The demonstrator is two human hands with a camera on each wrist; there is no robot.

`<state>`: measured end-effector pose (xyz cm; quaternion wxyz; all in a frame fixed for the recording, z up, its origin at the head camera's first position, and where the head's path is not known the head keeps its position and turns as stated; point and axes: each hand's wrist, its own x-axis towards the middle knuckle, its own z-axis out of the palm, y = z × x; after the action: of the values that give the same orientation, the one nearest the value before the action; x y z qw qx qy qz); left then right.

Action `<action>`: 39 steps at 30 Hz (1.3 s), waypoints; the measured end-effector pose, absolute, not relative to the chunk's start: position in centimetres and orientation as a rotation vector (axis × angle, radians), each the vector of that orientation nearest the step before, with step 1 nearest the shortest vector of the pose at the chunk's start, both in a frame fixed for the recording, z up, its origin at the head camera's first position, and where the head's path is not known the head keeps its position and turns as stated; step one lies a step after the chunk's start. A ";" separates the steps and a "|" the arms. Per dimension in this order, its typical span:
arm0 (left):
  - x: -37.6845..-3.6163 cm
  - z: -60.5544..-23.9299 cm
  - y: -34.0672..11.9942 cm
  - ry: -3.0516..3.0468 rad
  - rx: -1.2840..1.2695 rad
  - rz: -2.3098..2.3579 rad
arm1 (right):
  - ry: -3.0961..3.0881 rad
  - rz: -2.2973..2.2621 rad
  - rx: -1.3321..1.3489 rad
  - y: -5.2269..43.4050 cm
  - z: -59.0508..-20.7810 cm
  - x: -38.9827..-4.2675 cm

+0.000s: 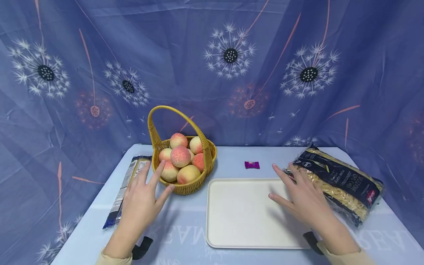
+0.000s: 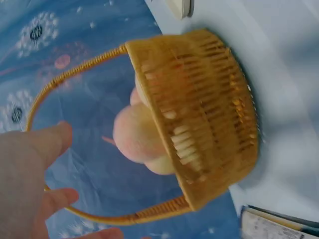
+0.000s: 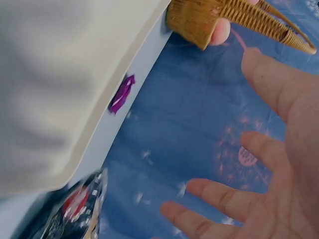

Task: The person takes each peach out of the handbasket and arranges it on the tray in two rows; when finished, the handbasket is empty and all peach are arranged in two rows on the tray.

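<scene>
The left hand (image 1: 140,198) is reaching toward the wicker basket (image 1: 192,184), which stands on the desk (image 1: 185,228) left of centre, piled with peaches (image 1: 180,156); this looks like the approach step, with nothing picked up so far. Its grip is wide open, fingers spread and straight, the fingertips just at the basket's near-left wall and holding nothing. Judging from this, the next move calls for closing either on a peach from above or on the arched handle (image 1: 172,114), and the fruit is heaped, so a careless grasp could dislodge its neighbours. The right hand (image 1: 304,198) lies flat and spread over the right edge of the cream tray (image 1: 241,213), grip open and empty, palm down. Just right of it lies a bag of pasta (image 1: 338,184); a small purple sweet (image 1: 252,165) sits beyond the tray's far edge, and a dark packet (image 1: 126,187) lies left of the basket
</scene>
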<state>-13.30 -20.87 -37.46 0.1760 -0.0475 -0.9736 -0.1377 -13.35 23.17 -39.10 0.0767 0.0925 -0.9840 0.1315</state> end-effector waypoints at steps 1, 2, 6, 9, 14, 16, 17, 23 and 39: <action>-13.6 -37.4 -21.3 -2.738 -0.138 -0.436 | -2.927 0.394 0.304 22.9 -38.9 -13.4; -13.9 -37.4 -21.8 -2.720 -0.140 -0.489 | -2.908 0.402 0.327 22.5 -38.8 -13.5; -15.5 -38.0 -23.9 -2.725 -0.084 -0.746 | -2.872 0.495 0.402 21.0 -38.4 -14.0; -16.8 -38.8 -25.4 -2.776 0.005 -0.944 | -2.882 0.592 0.449 19.6 -38.5 -14.3; -18.6 -40.1 -26.7 -2.803 0.107 -1.337 | -2.904 0.740 0.510 17.5 -39.0 -15.0; -19.2 -40.4 -26.8 -2.772 0.134 -1.502 | -2.915 0.799 0.526 16.6 -39.1 -15.2; -19.5 -40.6 -26.8 -2.755 0.145 -1.575 | -2.915 0.831 0.540 16.1 -39.2 -15.3; -20.8 -41.4 -26.4 -2.681 0.180 -1.859 | -2.934 0.973 0.627 12.9 -39.2 -16.1; -21.8 -42.0 -25.7 -2.596 0.205 -2.009 | -2.935 1.137 0.802 7.6 -38.3 -16.8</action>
<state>-21.77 -25.75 -42.03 -0.0736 0.0622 -0.7871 -0.6093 -16.77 7.59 -38.31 -0.0533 0.2465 -0.9023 0.3496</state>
